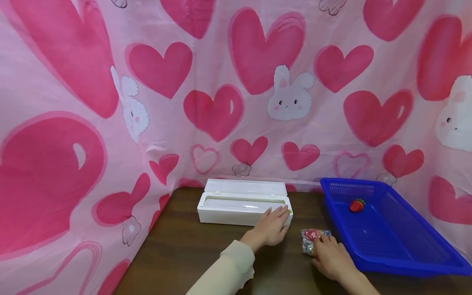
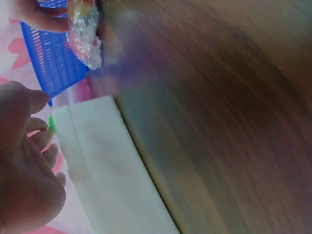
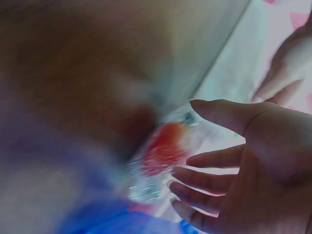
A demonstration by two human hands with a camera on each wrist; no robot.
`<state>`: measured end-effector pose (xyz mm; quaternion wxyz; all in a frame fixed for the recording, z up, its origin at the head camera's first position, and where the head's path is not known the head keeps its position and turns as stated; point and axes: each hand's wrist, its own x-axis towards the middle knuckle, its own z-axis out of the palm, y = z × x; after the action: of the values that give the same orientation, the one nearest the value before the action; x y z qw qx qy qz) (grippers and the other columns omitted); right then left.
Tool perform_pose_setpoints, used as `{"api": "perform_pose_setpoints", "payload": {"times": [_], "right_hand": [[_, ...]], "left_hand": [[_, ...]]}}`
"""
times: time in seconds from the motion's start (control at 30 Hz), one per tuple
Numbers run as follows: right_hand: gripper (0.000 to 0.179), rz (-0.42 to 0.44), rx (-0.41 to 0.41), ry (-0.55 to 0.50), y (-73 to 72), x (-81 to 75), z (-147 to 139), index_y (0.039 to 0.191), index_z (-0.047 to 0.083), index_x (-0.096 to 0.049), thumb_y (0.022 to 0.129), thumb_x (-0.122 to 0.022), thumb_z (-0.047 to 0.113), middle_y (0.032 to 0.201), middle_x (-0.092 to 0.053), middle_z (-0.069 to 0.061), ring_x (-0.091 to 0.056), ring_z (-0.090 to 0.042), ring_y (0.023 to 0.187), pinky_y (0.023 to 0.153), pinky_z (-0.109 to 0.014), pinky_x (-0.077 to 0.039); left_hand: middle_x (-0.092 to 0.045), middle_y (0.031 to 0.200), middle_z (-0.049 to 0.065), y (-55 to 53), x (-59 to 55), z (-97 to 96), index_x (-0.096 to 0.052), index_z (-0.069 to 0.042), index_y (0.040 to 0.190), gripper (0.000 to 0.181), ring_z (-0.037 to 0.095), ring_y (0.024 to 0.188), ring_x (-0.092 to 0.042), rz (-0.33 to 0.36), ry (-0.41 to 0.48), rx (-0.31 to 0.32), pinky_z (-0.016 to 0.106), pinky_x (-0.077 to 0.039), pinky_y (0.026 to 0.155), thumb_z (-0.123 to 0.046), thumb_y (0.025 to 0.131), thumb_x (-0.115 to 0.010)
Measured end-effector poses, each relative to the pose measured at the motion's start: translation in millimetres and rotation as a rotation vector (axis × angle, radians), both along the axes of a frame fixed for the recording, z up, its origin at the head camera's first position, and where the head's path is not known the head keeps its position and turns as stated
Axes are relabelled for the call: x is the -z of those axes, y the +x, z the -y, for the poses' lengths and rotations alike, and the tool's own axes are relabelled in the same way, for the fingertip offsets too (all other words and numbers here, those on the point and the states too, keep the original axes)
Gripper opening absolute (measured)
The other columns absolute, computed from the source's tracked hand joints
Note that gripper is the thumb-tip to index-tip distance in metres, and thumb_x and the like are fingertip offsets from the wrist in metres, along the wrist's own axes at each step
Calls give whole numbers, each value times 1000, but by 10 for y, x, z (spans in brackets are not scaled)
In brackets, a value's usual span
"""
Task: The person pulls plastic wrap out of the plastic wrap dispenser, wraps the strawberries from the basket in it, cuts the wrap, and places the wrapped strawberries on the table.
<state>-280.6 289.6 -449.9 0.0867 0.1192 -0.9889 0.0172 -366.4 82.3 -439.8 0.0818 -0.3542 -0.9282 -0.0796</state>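
Note:
On the table stands a long white box (image 1: pixel 228 216), its lid (image 1: pixel 245 187) raised, looking like a cling film dispenser with a pale roll inside. My left hand (image 1: pixel 271 227) rests at its right end with the fingers extended; a small green part (image 2: pixel 51 123) shows there. A bundle wrapped in clear film (image 1: pixel 307 245), with something red inside, lies right of the box. My right hand (image 1: pixel 332 256) touches the bundle's right side. In the right wrist view its fingers (image 3: pixel 209 181) are spread and fairly straight beside the film, with the thumb near the bundle's upper end.
A blue plastic basket (image 1: pixel 435 233) stands to the right, close beside my right hand, with a strawberry (image 1: pixel 356 205) in it. The dark wooden table (image 1: pixel 177 254) meets a pink curtain (image 1: pixel 221 61) with hearts and rabbits behind and at the sides.

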Motion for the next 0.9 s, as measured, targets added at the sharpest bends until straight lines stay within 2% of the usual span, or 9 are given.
{"api": "perform_pose_setpoints", "payload": {"times": [0.07,0.13,0.3,0.37,0.43,0.53,0.63,0.77,0.9], "right_hand": [[31,-6,-1,4,0,-67,79,89,12,-62,78,-86,28,104,-63,-13,-59,-36,96,76,-56,-48],[34,-48,-28,7,-17,-140,162,95,11,-64,79,-86,31,101,-62,-9,-60,-34,96,76,-55,-48],[41,-233,-189,-37,-204,-313,361,111,6,-69,80,-85,27,105,-67,-8,-63,-32,103,85,-55,-50],[47,-276,-259,-62,-314,-350,429,119,2,-67,82,-84,25,114,-69,-12,-62,-34,111,92,-57,-48],[52,-280,-305,-81,-417,-364,484,125,-1,-65,84,-83,24,121,-68,-17,-60,-37,119,98,-59,-45],[59,-256,-330,-91,-561,-361,551,130,-6,-61,85,-82,25,129,-66,-23,-56,-42,127,105,-60,-40],[65,-168,-318,-91,-696,-356,613,135,-8,-57,87,-79,30,135,-61,-27,-51,-44,134,110,-62,-34],[72,-29,-278,-93,-809,-332,674,140,-8,-52,91,-75,38,140,-57,-28,-46,-44,139,114,-66,-27],[72,11,-256,-108,-891,-350,686,140,-7,-51,92,-73,42,141,-58,-26,-46,-43,139,113,-68,-25]], "left_hand": [[-34,165,0,-1,9,117,-40,-11,157,55,16,152,-31,28,5,6,44,-24,122,-29,106,-51],[-36,164,1,-10,17,287,-41,-10,156,56,17,151,-32,29,18,7,46,-26,122,-30,106,-53],[-54,150,9,-33,-43,882,-54,-4,145,49,23,141,-47,-74,52,-46,46,-35,116,-29,104,-58],[-59,142,12,-36,-71,1142,-59,-1,139,45,26,136,-52,-111,82,-84,46,-38,113,-27,102,-61],[-62,137,14,-44,-85,1374,-61,1,135,43,28,132,-54,-131,110,-121,48,-39,112,-26,101,-63],[-63,134,17,-76,-101,1631,-61,3,133,43,32,131,-55,-144,112,-164,51,-39,112,-25,100,-64],[-63,135,17,-135,-116,1774,-61,3,133,44,34,132,-54,-125,71,-211,54,-36,113,-26,101,-62],[-64,134,17,-199,-108,1846,-61,2,132,43,34,134,-52,-64,25,-270,54,-33,116,-29,103,-58],[-68,122,16,-267,-130,1853,-64,0,121,35,33,126,-57,-79,1,-264,52,-36,114,-29,104,-56]]}}
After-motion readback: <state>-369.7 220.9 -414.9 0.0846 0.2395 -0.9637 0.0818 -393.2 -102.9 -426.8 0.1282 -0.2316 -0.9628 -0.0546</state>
